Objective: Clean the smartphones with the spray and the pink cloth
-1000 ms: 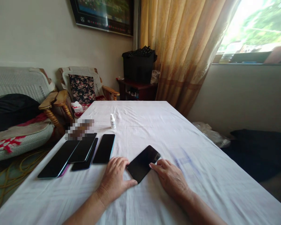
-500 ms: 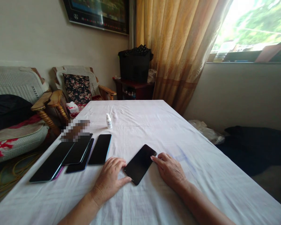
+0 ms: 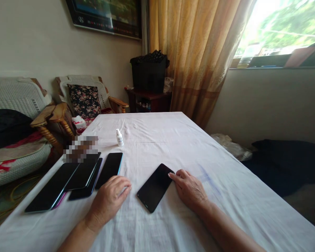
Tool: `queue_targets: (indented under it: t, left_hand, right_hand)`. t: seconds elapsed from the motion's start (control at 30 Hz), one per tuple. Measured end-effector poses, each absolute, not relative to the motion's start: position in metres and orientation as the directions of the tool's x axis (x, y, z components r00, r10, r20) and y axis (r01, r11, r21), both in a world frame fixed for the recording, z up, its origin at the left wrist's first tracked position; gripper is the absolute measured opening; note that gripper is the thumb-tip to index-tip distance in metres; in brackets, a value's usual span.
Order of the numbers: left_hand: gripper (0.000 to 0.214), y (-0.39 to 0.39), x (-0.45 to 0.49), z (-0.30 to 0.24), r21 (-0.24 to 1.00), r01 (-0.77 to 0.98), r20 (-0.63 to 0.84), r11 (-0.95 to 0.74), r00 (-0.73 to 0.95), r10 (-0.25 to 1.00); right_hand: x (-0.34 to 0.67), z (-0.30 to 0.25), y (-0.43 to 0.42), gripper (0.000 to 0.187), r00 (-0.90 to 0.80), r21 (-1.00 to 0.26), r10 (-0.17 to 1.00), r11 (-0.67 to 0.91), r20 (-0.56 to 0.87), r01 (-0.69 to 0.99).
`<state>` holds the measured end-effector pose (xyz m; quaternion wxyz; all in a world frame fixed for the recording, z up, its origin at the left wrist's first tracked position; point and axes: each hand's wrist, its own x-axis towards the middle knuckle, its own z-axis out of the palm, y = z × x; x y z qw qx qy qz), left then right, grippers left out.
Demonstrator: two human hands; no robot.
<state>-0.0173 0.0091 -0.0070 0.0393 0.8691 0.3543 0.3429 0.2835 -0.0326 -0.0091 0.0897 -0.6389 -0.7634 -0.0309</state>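
A black phone (image 3: 154, 187) lies screen up on the white tablecloth (image 3: 178, 147), tilted. My right hand (image 3: 189, 189) rests flat beside it, fingertips touching its upper right corner. My left hand (image 3: 109, 199) lies palm down on the cloth, a little to the left of the phone and apart from it, fingers loosely curled with nothing in them. Left of that hand, several dark phones (image 3: 81, 176) lie side by side, partly overlapping.
A small white dropper bottle (image 3: 119, 138) stands farther back on the table. Wooden armchairs with cushions (image 3: 85, 99) stand at the left edge. A black bin (image 3: 149, 75) sits on a side table by the curtain. Dark bedding (image 3: 286, 164) lies on the right.
My left hand has slid left, off the black phone's edge. The right hand stays at the phone's corner. The view has shifted slightly to the right.
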Motion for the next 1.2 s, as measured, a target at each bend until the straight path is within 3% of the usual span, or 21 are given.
queue_targets:
  t: [0.17,0.37,0.63,0.97,1.2]
  left_hand:
    - [0.017,0.023,-0.035,-0.005,0.217,0.672,0.643,-0.709,0.448,0.621]
    - [0.022,0.031,-0.046,-0.010,0.172,0.722,0.656,-0.670,0.423,0.625]
    - [0.026,0.040,-0.061,-0.008,0.154,0.786,0.661,-0.599,0.369,0.654]
    - [0.027,0.038,-0.057,-0.009,0.172,0.779,0.642,-0.603,0.376,0.669]
    - [0.027,0.037,-0.055,-0.008,0.176,0.779,0.647,-0.601,0.369,0.667]
  right_hand:
    - [0.279,-0.009,-0.043,0.045,-0.236,-0.090,0.961,0.250,0.142,0.964]
    - [0.289,-0.008,-0.037,0.043,-0.091,-0.064,0.988,0.100,0.127,0.993]
    - [0.281,-0.013,-0.046,0.034,-0.257,-0.185,0.935,0.306,0.245,0.934]
    - [0.290,-0.019,-0.029,0.032,-0.062,-0.200,0.959,0.120,0.277,0.972]
    - [0.289,-0.015,-0.028,0.034,-0.095,-0.135,0.970,0.128,0.226,0.983]
